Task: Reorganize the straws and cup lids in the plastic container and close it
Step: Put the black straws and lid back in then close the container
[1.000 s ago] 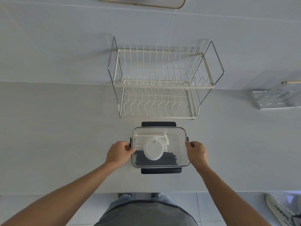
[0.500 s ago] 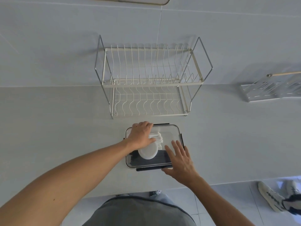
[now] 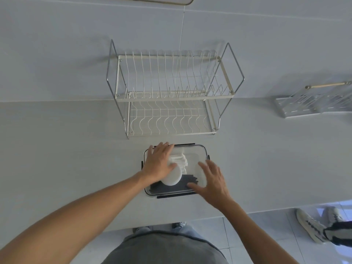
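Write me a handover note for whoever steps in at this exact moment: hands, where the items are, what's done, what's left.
Left hand: flat, fingers spread, on the far-left part of the clear lid.
Right hand: flat on the near-right part, holding nothing.
Plastic container sits on the counter before the dish rack; inside are white straws, black straws and a round cup lid.
Done: contents sorted, lid on.
Left: the side clasps; whether they are latched is unclear.

Both arms reach forward; left hand (image 3: 159, 162) flat, fingers spread; right hand (image 3: 213, 180) flat, palm down, fingers splayed.
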